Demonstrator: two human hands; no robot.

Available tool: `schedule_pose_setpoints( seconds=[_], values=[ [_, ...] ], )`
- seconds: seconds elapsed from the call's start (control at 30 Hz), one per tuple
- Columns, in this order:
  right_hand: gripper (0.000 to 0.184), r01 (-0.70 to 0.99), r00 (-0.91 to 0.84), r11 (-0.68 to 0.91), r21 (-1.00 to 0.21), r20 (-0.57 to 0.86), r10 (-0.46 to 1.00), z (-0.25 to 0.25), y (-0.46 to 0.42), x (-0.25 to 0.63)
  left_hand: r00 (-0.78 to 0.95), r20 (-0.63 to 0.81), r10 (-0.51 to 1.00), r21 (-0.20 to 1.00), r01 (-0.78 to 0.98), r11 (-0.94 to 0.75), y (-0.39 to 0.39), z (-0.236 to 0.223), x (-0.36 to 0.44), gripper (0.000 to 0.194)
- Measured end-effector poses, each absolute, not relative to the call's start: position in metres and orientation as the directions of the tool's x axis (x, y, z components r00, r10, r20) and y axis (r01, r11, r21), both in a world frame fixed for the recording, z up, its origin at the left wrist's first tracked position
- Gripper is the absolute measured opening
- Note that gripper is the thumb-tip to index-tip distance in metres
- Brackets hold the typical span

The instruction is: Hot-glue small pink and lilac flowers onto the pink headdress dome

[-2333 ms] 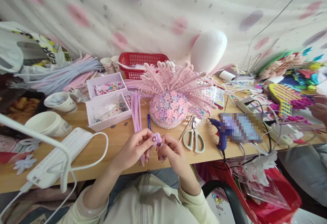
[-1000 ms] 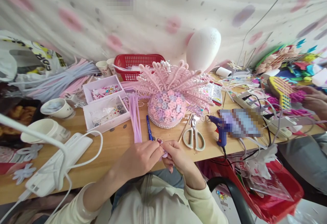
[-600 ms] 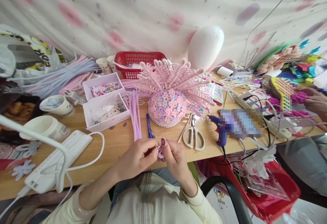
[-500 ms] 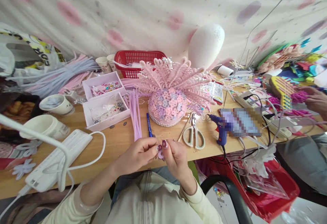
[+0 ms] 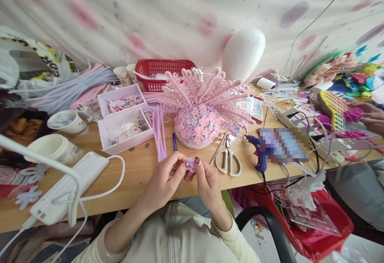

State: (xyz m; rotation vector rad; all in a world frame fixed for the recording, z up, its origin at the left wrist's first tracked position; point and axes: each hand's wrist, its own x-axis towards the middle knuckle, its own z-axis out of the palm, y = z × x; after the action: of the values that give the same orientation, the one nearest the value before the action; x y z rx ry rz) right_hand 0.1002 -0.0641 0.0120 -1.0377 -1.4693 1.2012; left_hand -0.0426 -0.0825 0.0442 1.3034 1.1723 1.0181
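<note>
Between my hands is a small lilac fuzzy flower (image 5: 190, 165), pinched from both sides near the table's front edge. My left hand (image 5: 168, 177) grips its left side between thumb and fingers. My right hand (image 5: 207, 181) holds the other side, thumb on top. Just behind stands a dome (image 5: 198, 126) covered in pink and lilac fuzzy flowers, with a pearl string round its base and pink feathery plumes (image 5: 204, 85) rising from it. A blue pen (image 5: 175, 141) and lilac pipe cleaners (image 5: 159, 133) lie left of the dome; scissors (image 5: 228, 157) lie to its right.
White boxes of beads (image 5: 125, 131), paper cups (image 5: 67, 122) and a power strip (image 5: 69, 189) occupy the left. To the right are a blue glue gun (image 5: 260, 155), cables and a blurred tablet-like thing (image 5: 285, 144). Another person's hand (image 5: 373, 117) is at far right.
My hands have risen slightly from the table edge, and more of the lilac flower shows between my fingers. At far right, the other person's hand has shifted a little.
</note>
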Motion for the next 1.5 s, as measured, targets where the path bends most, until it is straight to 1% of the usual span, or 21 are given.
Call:
schedule_pose_setpoints(
  seconds=[0.17, 0.2, 0.27, 0.33, 0.4, 0.47, 0.53, 0.67, 0.73, 0.8, 0.9, 0.97, 1.0, 1.07, 1.1, 1.13, 1.17, 1.23, 1.3, 1.37, 1.5],
  values=[
    [0.055, -0.139, -0.251, -0.022, -0.99, 0.014, 0.968, 0.012, -0.066, 0.097, 0.17, -0.04, 0.985, 0.999, 0.038, 0.034, -0.084, 0.042, -0.046, 0.025],
    [0.054, -0.13, -0.263, -0.037, -0.991, -0.001, 0.965, 0.013, -0.065, 0.099, 0.183, -0.052, 0.982, 0.999, 0.024, 0.049, -0.084, 0.042, -0.047, 0.026],
    [0.052, -0.048, -0.274, -0.009, -0.999, 0.005, 0.962, 0.016, -0.062, 0.102, 0.223, -0.082, 0.971, 0.996, 0.039, 0.075, -0.083, 0.043, -0.049, 0.028],
    [0.049, 0.045, -0.301, 0.051, -0.998, 0.035, 0.953, 0.019, -0.06, 0.106, 0.243, -0.096, 0.965, 0.991, 0.11, 0.07, -0.083, 0.045, -0.051, 0.027],
    [0.048, 0.067, -0.346, 0.066, -0.996, 0.039, 0.937, 0.02, -0.06, 0.107, 0.234, -0.081, 0.969, 0.983, 0.179, 0.039, -0.082, 0.046, -0.051, 0.027],
    [0.047, 0.021, -0.358, 0.024, -0.999, 0.014, 0.934, 0.02, -0.062, 0.105, 0.201, -0.048, 0.978, 0.976, 0.22, 0.003, -0.083, 0.046, -0.049, 0.027],
    [0.047, -0.033, -0.325, -0.031, -0.999, -0.018, 0.945, 0.017, -0.064, 0.102, 0.157, 0.001, 0.988, 0.966, 0.255, -0.042, -0.085, 0.044, -0.046, 0.024],
    [0.045, -0.067, -0.307, -0.084, -0.994, -0.06, 0.95, 0.012, -0.07, 0.095, -0.014, 0.164, 0.986, 0.904, 0.403, -0.145, -0.089, 0.036, -0.039, 0.014],
    [0.044, -0.077, -0.3, -0.086, -0.993, -0.059, 0.952, 0.01, -0.073, 0.092, -0.071, 0.216, 0.974, 0.879, 0.448, -0.162, -0.089, 0.034, -0.036, 0.011],
    [0.043, -0.065, -0.256, -0.033, -0.997, -0.015, 0.966, 0.009, -0.074, 0.091, -0.089, 0.177, 0.98, 0.904, 0.408, -0.126, -0.09, 0.033, -0.033, 0.013],
    [0.041, -0.001, -0.188, 0.087, -0.996, 0.086, 0.978, 0.007, -0.075, 0.092, -0.079, 0.004, 0.997, 0.98, 0.198, 0.011, -0.089, 0.036, -0.03, 0.021],
    [0.04, 0.012, -0.204, 0.113, -0.994, 0.108, 0.973, 0.008, -0.072, 0.095, -0.021, -0.097, 0.995, 0.993, 0.057, 0.099, -0.087, 0.038, -0.033, 0.025],
    [0.041, 0.005, -0.224, 0.106, -0.994, 0.102, 0.969, 0.009, -0.071, 0.097, 0.024, -0.118, 0.993, 0.993, 0.025, 0.117, -0.087, 0.039, -0.036, 0.026],
    [0.044, -0.029, -0.267, 0.061, -0.998, 0.067, 0.961, 0.012, -0.066, 0.101, 0.117, -0.073, 0.99, 0.996, 0.061, 0.066, -0.086, 0.04, -0.045, 0.02],
    [0.045, -0.051, -0.289, 0.027, -0.998, 0.041, 0.957, 0.014, -0.064, 0.103, 0.151, -0.003, 0.989, 0.993, 0.119, -0.016, -0.085, 0.04, -0.05, 0.014],
    [0.045, -0.078, -0.313, -0.014, -0.997, 0.011, 0.95, 0.015, -0.063, 0.105, 0.176, 0.094, 0.98, 0.973, 0.191, -0.127, -0.084, 0.039, -0.055, 0.012],
    [0.045, -0.109, -0.34, -0.061, -0.992, -0.02, 0.94, 0.016, -0.061, 0.106, 0.194, 0.204, 0.959, 0.93, 0.268, -0.252, -0.084, 0.038, -0.06, 0.016],
    [0.045, -0.168, -0.405, -0.152, -0.974, -0.073, 0.912, 0.017, -0.06, 0.106, 0.223, 0.413, 0.883, 0.782, 0.409, -0.469, -0.084, 0.036, -0.067, 0.023],
    [0.047, -0.21, -0.45, -0.222, -0.952, -0.107, 0.887, 0.016, -0.06, 0.104, 0.254, 0.554, 0.793, 0.617, 0.515, -0.596, -0.084, 0.035, -0.071, 0.023],
    [0.048, -0.231, -0.464, -0.264, -0.936, -0.132, 0.876, 0.015, -0.062, 0.102, 0.321, 0.617, 0.719, 0.467, 0.586, -0.662, -0.086, 0.037, -0.075, 0.024],
    [0.051, -0.223, -0.442, -0.274, -0.935, -0.153, 0.884, 0.013, -0.064, 0.099, 0.487, 0.643, 0.591, 0.183, 0.653, -0.735, -0.087, 0.043, -0.08, 0.026]
  ],
)
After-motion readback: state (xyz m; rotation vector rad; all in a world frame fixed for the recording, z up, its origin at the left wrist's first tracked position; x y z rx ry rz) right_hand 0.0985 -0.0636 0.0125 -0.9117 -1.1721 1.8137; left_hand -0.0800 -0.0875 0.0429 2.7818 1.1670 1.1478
